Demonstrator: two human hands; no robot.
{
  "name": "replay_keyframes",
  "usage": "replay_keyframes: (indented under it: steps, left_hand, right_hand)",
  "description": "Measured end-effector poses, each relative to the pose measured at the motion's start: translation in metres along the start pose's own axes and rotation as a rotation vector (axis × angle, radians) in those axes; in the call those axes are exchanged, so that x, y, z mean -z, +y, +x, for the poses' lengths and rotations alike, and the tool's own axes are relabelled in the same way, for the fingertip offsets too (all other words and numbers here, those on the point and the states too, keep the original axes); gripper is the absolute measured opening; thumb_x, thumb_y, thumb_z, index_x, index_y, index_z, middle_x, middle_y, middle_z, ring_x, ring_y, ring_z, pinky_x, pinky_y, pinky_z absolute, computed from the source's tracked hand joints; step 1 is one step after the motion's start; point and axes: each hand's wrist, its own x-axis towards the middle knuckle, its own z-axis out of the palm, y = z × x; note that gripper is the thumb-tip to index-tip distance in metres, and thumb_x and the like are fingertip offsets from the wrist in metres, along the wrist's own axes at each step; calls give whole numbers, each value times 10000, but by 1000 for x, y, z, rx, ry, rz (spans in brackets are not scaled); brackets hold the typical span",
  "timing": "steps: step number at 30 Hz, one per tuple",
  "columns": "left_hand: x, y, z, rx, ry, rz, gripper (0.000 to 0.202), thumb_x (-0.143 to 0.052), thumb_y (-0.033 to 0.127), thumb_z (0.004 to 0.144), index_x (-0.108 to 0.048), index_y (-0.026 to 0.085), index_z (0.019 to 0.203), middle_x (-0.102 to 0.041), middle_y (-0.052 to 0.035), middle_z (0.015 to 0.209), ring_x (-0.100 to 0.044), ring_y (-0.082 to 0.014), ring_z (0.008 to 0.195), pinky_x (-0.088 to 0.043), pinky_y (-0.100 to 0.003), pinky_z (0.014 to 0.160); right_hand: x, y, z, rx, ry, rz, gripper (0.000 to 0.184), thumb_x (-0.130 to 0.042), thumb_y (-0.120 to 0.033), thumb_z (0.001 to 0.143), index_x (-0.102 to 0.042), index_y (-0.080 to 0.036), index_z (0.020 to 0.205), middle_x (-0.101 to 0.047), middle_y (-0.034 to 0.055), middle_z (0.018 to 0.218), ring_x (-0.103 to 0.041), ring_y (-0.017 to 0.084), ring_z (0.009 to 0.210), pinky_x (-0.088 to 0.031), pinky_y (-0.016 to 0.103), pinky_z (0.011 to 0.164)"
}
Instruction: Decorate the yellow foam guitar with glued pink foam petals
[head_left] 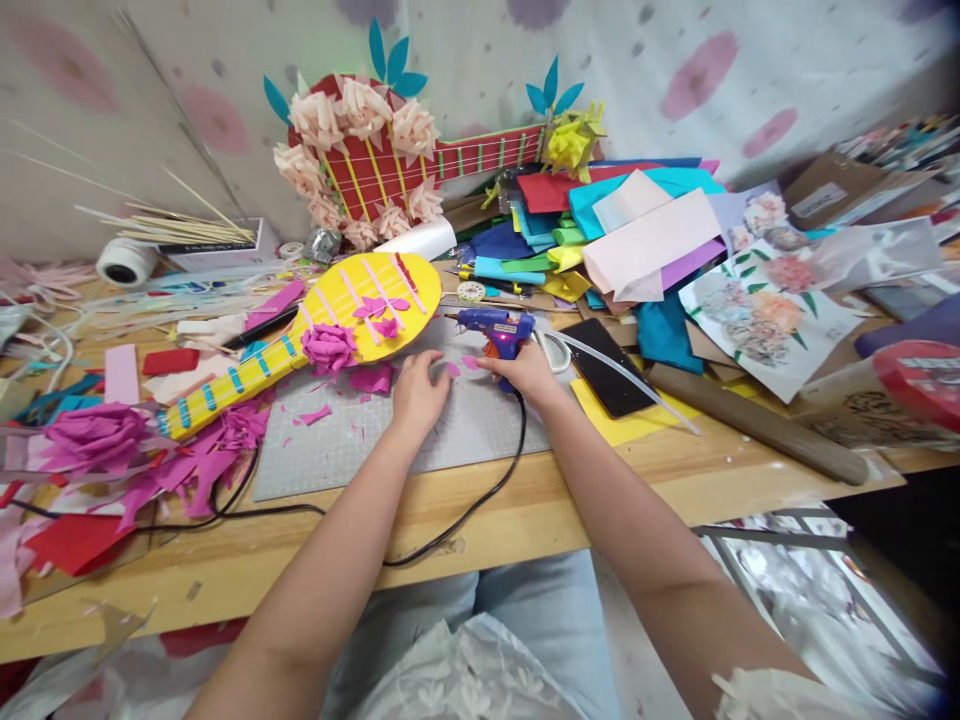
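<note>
My right hand is closed around the handle of a blue hot glue gun, whose nozzle points left. My left hand rests low over the grey cutting mat, thumb and forefinger apart. Between the hands are small pink paper petals; one lies close to my left thumb, another by my right fingertips. Just beyond my left hand lies a yellow paper guitar with blue frets, pink strips and petals. A magenta crepe-paper rose sits on its body.
A red guitar with peach roses leans at the back. Folded coloured paper is piled at the back right. A black phone and a brown cardboard tube lie right. The gun's black cord loops along the table's front.
</note>
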Motion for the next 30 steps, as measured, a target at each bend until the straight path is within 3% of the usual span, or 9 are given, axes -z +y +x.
replay_keyframes:
  steps: [3, 7, 11, 15, 19, 22, 26, 30]
  left_hand:
    - [0, -3, -1, 21, 23, 46, 317, -604, 154, 705, -604, 187, 1021, -599, -60, 909, -553, -136, 635, -473, -340, 779]
    - [-1, -7, -3, 28, 14, -103, 295, -554, 190, 738, -596, 192, 1030, -592, -56, 961, -509, -85, 551, -485, -280, 650]
    - [-1, -5, -4, 23, -162, -348, 251, -576, 319, 755, -588, 190, 971, -640, -34, 892, -519, -70, 506, -431, -212, 490]
    - [-1, 1, -3, 127, -264, -462, 139, -584, 293, 733, -580, 168, 795, -620, -3, 684, -507, -72, 436, -360, -187, 391]
    - [-1, 3, -2, 181, -208, -488, 107, -585, 270, 719, -562, 168, 739, -584, 21, 623, -494, -64, 413, -325, -167, 352]
    - [-1, 2, 0, 186, -165, -461, 123, -591, 288, 718, -554, 173, 740, -548, 38, 591, -489, -65, 394, -329, -164, 333]
    - [-2, 0, 3, 245, -126, -458, 130, -585, 291, 717, -522, 179, 741, -555, 39, 618, -528, -80, 400, -351, -168, 317]
    - [-4, 2, 5, 286, -58, -471, 132, -598, 283, 708, -532, 171, 731, -587, 33, 680, -474, -49, 342, -351, -173, 310]
  right_hand:
    - [0, -2, 0, -5, -10, -108, 278, -739, -312, 539, -606, -145, 718, -634, 25, 656, -546, 128, 528, -457, 276, 540]
    - [1, -3, 0, 29, -22, -213, 229, -723, -282, 564, -599, -146, 700, -631, 26, 653, -560, 135, 567, -458, 273, 575]
    - [1, -3, -2, 15, -89, -247, 281, -726, -315, 577, -617, -135, 763, -628, 33, 638, -566, 148, 568, -452, 279, 565]
    - [-2, -6, -6, 45, -133, -224, 337, -746, -366, 560, -616, -135, 768, -638, 42, 676, -560, 143, 572, -446, 277, 558]
    - [2, -7, -5, 34, -174, -103, 364, -706, -428, 613, -619, -140, 817, -645, 48, 725, -511, 105, 509, -428, 264, 509]
    - [15, -6, -2, 24, -153, -60, 341, -683, -444, 647, -603, -156, 811, -616, 22, 654, -481, 95, 483, -401, 253, 476]
    - [35, -7, -1, 2, -206, -92, 362, -663, -515, 668, -589, -164, 718, -516, -20, 512, -425, 85, 431, -353, 244, 433]
    - [47, -8, -1, -31, -258, -157, 438, -630, -597, 668, -582, -162, 654, -573, 15, 569, -433, 81, 428, -340, 243, 422]
